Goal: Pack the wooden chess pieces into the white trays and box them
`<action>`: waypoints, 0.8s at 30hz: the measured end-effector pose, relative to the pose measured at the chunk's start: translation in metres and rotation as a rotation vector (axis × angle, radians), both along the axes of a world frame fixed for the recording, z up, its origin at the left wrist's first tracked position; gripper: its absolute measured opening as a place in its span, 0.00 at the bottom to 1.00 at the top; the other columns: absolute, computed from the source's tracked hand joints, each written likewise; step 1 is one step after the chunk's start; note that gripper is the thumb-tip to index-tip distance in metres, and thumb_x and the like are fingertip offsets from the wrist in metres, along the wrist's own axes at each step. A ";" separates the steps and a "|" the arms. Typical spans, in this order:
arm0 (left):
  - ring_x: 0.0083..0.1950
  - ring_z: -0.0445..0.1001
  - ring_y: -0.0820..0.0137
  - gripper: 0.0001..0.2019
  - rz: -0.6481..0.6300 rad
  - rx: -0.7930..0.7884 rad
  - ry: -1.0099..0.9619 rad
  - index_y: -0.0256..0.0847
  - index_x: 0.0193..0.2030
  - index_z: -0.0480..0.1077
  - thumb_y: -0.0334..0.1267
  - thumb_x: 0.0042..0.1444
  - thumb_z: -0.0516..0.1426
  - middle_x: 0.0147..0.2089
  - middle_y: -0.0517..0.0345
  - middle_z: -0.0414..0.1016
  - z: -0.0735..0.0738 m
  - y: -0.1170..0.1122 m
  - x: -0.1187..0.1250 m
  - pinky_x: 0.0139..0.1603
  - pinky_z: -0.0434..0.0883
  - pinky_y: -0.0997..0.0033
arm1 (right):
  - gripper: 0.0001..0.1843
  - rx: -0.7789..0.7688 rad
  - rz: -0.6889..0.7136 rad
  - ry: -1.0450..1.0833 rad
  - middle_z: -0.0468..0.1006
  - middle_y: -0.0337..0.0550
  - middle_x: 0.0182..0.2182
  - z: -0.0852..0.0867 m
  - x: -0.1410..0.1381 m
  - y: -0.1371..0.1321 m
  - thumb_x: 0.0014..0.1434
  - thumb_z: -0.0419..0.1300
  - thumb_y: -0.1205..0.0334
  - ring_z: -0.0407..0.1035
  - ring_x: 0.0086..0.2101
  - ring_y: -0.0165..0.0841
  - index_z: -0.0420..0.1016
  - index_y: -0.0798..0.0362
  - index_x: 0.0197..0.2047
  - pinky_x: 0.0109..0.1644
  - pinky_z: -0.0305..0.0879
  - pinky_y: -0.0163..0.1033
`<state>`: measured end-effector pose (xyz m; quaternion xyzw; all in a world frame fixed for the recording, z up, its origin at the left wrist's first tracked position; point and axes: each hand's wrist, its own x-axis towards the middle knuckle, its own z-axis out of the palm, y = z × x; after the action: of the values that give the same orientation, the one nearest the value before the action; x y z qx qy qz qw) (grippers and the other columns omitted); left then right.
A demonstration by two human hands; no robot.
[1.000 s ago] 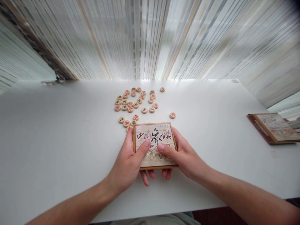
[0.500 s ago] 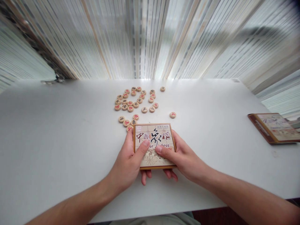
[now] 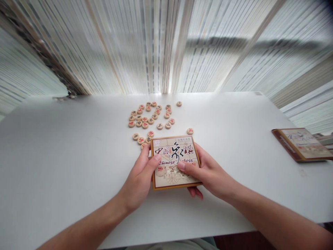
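Between my two hands is a flat Chinese chess box (image 3: pixel 173 177) with a tan printed face and brown edges, held above the near part of the table. My left hand (image 3: pixel 142 173) grips its left side, thumb on the printed face and the other fingers hidden behind. On the right side my right hand (image 3: pixel 205 170) is closed around it, thumb on top and fingertips showing below the lower edge. Just beyond the box lie several round wooden chess pieces (image 3: pixel 145 119) with red or black characters. The box hides part of the nearest ones.
A second, similar box or folded cover (image 3: pixel 307 144) lies at the right edge of the white table (image 3: pixel 78 156). One red-marked piece (image 3: pixel 190 131) and one black-marked piece (image 3: pixel 179 103) lie apart on the right. Striped string curtains (image 3: pixel 125 45) hang along the table's far edge.
The box has shifted slightly right and tilted a little. My left thumb has slid toward its left edge, and my left fingertips no longer show beneath it.
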<state>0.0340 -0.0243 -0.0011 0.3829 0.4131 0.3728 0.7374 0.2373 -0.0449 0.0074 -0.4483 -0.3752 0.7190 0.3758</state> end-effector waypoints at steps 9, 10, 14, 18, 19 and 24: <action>0.60 0.81 0.50 0.23 -0.051 0.012 0.052 0.38 0.64 0.74 0.43 0.65 0.66 0.64 0.41 0.79 0.019 0.014 0.016 0.51 0.83 0.56 | 0.23 0.049 -0.156 0.026 0.86 0.47 0.46 -0.001 0.032 0.005 0.62 0.71 0.53 0.82 0.34 0.36 0.70 0.48 0.56 0.30 0.80 0.36; 0.60 0.81 0.50 0.23 -0.058 0.017 0.055 0.37 0.63 0.74 0.43 0.64 0.67 0.64 0.41 0.79 0.021 0.016 0.022 0.50 0.83 0.56 | 0.22 0.053 -0.197 0.028 0.86 0.47 0.46 -0.002 0.038 0.005 0.62 0.71 0.53 0.83 0.38 0.38 0.70 0.48 0.55 0.37 0.81 0.38; 0.55 0.83 0.51 0.23 -0.087 0.049 0.086 0.36 0.62 0.74 0.42 0.63 0.68 0.60 0.38 0.82 0.024 0.024 0.051 0.48 0.83 0.55 | 0.24 0.032 -0.285 -0.063 0.88 0.47 0.42 -0.002 0.070 0.004 0.60 0.75 0.52 0.84 0.41 0.41 0.72 0.49 0.53 0.44 0.80 0.43; 0.48 0.85 0.56 0.36 -0.072 0.063 0.145 0.39 0.74 0.60 0.38 0.63 0.68 0.58 0.37 0.80 0.022 0.037 0.090 0.48 0.84 0.53 | 0.25 0.070 -0.377 -0.150 0.88 0.48 0.43 -0.004 0.112 0.006 0.58 0.76 0.51 0.84 0.40 0.41 0.74 0.51 0.52 0.44 0.78 0.43; 0.48 0.86 0.57 0.42 -0.077 0.095 0.169 0.41 0.77 0.55 0.37 0.61 0.70 0.60 0.36 0.78 0.021 0.042 0.101 0.48 0.84 0.53 | 0.25 0.080 -0.401 -0.170 0.88 0.49 0.43 -0.004 0.125 0.009 0.57 0.76 0.51 0.83 0.40 0.41 0.75 0.51 0.52 0.44 0.78 0.43; 0.47 0.86 0.57 0.56 -0.261 0.406 0.312 0.45 0.80 0.51 0.35 0.50 0.76 0.68 0.34 0.71 0.014 0.075 0.166 0.49 0.83 0.53 | 0.18 0.133 -0.532 -0.267 0.88 0.48 0.43 -0.009 0.199 0.032 0.60 0.74 0.57 0.83 0.41 0.40 0.78 0.52 0.49 0.49 0.78 0.43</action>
<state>0.1997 0.0510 0.0130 0.6254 0.3857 0.2862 0.6150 0.4358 -0.0125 -0.0014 -0.5956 -0.3369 0.5040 0.5270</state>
